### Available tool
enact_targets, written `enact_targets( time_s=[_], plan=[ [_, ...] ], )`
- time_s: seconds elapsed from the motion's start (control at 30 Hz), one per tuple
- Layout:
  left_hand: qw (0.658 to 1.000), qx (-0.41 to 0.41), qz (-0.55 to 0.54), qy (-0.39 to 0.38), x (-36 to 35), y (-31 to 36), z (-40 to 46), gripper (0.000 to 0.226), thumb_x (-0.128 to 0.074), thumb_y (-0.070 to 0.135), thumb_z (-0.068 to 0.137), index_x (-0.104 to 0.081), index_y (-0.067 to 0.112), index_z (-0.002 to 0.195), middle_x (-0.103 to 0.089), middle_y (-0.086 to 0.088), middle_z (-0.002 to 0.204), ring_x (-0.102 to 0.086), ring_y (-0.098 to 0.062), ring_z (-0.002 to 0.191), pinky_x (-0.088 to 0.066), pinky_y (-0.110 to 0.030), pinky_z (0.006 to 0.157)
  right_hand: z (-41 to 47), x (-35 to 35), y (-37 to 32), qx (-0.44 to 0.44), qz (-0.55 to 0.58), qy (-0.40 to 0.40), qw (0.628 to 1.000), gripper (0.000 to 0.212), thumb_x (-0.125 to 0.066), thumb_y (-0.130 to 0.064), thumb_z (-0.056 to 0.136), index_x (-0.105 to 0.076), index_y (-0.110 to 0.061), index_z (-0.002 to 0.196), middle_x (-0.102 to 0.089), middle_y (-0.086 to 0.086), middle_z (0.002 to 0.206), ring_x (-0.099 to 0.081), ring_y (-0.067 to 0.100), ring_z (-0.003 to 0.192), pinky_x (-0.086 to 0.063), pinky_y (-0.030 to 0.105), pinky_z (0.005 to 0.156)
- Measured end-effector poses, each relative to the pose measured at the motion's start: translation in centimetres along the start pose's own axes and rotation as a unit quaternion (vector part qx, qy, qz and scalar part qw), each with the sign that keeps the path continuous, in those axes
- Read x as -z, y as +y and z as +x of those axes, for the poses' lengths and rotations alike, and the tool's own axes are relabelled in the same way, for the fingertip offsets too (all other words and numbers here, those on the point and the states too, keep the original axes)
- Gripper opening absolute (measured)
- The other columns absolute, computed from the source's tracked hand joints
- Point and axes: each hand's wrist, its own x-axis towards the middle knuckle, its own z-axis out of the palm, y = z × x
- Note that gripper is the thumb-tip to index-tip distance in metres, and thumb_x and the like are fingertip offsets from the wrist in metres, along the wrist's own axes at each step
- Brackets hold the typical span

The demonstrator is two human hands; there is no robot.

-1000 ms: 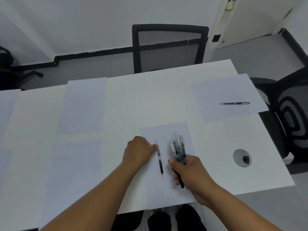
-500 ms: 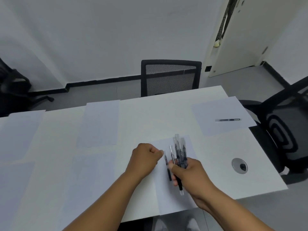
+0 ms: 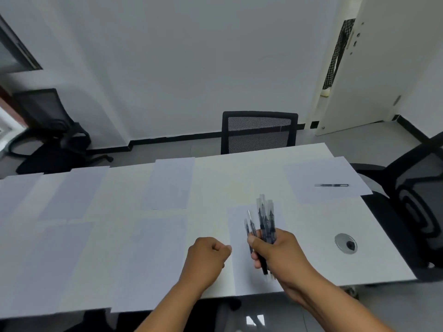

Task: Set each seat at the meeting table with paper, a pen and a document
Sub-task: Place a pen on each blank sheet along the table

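My right hand (image 3: 275, 250) grips a bundle of several clear black-ink pens (image 3: 265, 216), their tips pointing away from me. It hovers over a white sheet (image 3: 242, 271) at the near table edge. One thin pen (image 3: 247, 227) seems to lie on that sheet just left of the bundle, partly hidden by my thumb. My left hand (image 3: 207, 256) is a closed fist holding nothing, at the sheet's left edge. Another sheet (image 3: 311, 173) at the far right carries a single pen (image 3: 332, 185). Several more bare sheets (image 3: 171, 183) lie along the white table (image 3: 323, 264).
A black mesh chair (image 3: 259, 131) stands at the far side, another (image 3: 417, 207) at the right end, a third (image 3: 50, 130) back left. A round cable grommet (image 3: 346, 243) sits in the tabletop at the right. A white door (image 3: 383, 63) is at the back right.
My head has tilted up, showing more wall and table. My left hand has drawn back from the pen on the near sheet and closed into a fist. The right hand keeps its bundle.
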Motion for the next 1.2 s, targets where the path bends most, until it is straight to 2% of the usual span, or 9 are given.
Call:
enact_targets(
  time_s=[0.17, 0.3, 0.5, 0.6, 0.67, 0.8, 0.97, 1.1, 1.2],
  plan=[
    [1.000, 0.006, 0.002, 0.017, 0.4, -0.8, -4.1, 0.045, -0.067, 0.033, 0.096, -0.038, 0.020, 0.064, -0.042, 0.000, 0.064, -0.059, -0.012, 0.056, -0.042, -0.031, 0.064, -3.1, -1.0, 0.7, 0.006, 0.002, -0.013, 1.000, 0.011, -0.074, -0.021, 0.099, -0.076, -0.010, 0.098, -0.068, 0.005, 0.068, -0.062, 0.020, 0.063, -0.053, 0.042, 0.071],
    [0.998, 0.000, 0.004, 0.055, 2.8, -0.8, -6.0, 0.042, -0.067, 0.035, 0.092, -0.042, 0.022, 0.061, -0.048, 0.004, 0.061, -0.056, -0.012, 0.058, -0.044, -0.031, 0.063, -4.7, -3.0, -0.5, 0.020, 0.001, -0.032, 0.999, 0.012, -0.073, -0.022, 0.098, -0.075, -0.010, 0.100, -0.069, 0.006, 0.068, -0.062, 0.021, 0.061, -0.052, 0.039, 0.068],
    [0.994, -0.004, 0.003, 0.113, 6.8, -1.2, -6.9, 0.040, -0.068, 0.036, 0.095, -0.051, 0.021, 0.062, -0.059, 0.010, 0.060, -0.072, -0.022, 0.069, -0.053, -0.029, 0.066, -5.4, -7.0, -2.2, 0.049, 0.009, -0.050, 0.998, 0.012, -0.075, -0.020, 0.098, -0.075, -0.008, 0.099, -0.068, 0.007, 0.069, -0.063, 0.021, 0.062, -0.054, 0.036, 0.067],
    [0.993, -0.003, 0.010, 0.121, 8.6, -2.3, -6.5, 0.039, -0.068, 0.036, 0.098, -0.059, 0.015, 0.066, -0.067, 0.004, 0.064, -0.075, -0.022, 0.075, -0.061, -0.034, 0.071, -4.8, -9.2, -1.9, 0.052, 0.006, -0.040, 0.998, 0.013, -0.078, -0.021, 0.096, -0.074, -0.009, 0.099, -0.069, 0.007, 0.070, -0.065, 0.022, 0.063, -0.056, 0.039, 0.069],
    [0.993, -0.005, 0.009, 0.117, 10.1, -3.2, -6.0, 0.039, -0.068, 0.036, 0.098, -0.061, 0.012, 0.069, -0.071, -0.002, 0.072, -0.074, -0.020, 0.071, -0.063, -0.037, 0.076, -4.3, -11.0, -1.6, 0.043, 0.010, -0.028, 0.999, 0.014, -0.080, -0.020, 0.095, -0.074, -0.008, 0.098, -0.069, 0.007, 0.070, -0.065, 0.023, 0.064, -0.056, 0.042, 0.071],
    [0.995, -0.017, -0.010, 0.097, 14.4, -6.4, -4.5, 0.039, -0.068, 0.035, 0.100, -0.058, 0.019, 0.066, -0.068, 0.006, 0.066, -0.073, -0.015, 0.071, -0.057, -0.030, 0.070, -3.6, -16.7, -1.7, 0.030, 0.008, -0.017, 0.999, 0.017, -0.080, -0.020, 0.095, -0.070, -0.006, 0.097, -0.066, 0.006, 0.070, -0.064, 0.023, 0.063, -0.053, 0.039, 0.068],
    [0.997, -0.018, -0.036, 0.063, 19.5, -9.8, -1.3, 0.035, -0.069, 0.033, 0.102, -0.067, 0.017, 0.071, -0.072, 0.003, 0.069, -0.074, -0.017, 0.072, -0.054, -0.029, 0.067, -2.6, -24.1, -0.9, 0.019, 0.023, 0.011, 0.999, 0.019, -0.079, -0.021, 0.095, -0.070, -0.005, 0.102, -0.068, 0.002, 0.074, -0.066, 0.021, 0.065, -0.060, 0.040, 0.072],
    [0.994, -0.009, -0.095, 0.046, 22.1, -12.8, 0.5, 0.030, -0.071, 0.032, 0.101, -0.074, 0.014, 0.077, -0.075, 0.007, 0.072, -0.075, -0.014, 0.071, -0.066, -0.041, 0.080, -2.3, -28.0, -0.3, 0.006, 0.015, 0.036, 0.999, 0.018, -0.079, -0.023, 0.096, -0.072, -0.008, 0.103, -0.069, 0.000, 0.075, -0.068, 0.020, 0.067, -0.063, 0.042, 0.075],
    [0.992, -0.005, -0.124, 0.028, 23.1, -14.2, 1.4, 0.028, -0.072, 0.032, 0.101, -0.076, 0.015, 0.079, -0.076, 0.005, 0.075, -0.076, -0.017, 0.074, -0.068, -0.046, 0.086, -2.2, -29.6, -0.1, 0.001, 0.008, 0.048, 0.999, 0.017, -0.079, -0.024, 0.096, -0.072, -0.010, 0.101, -0.069, 0.000, 0.074, -0.069, 0.020, 0.068, -0.063, 0.042, 0.075]
  ],
)
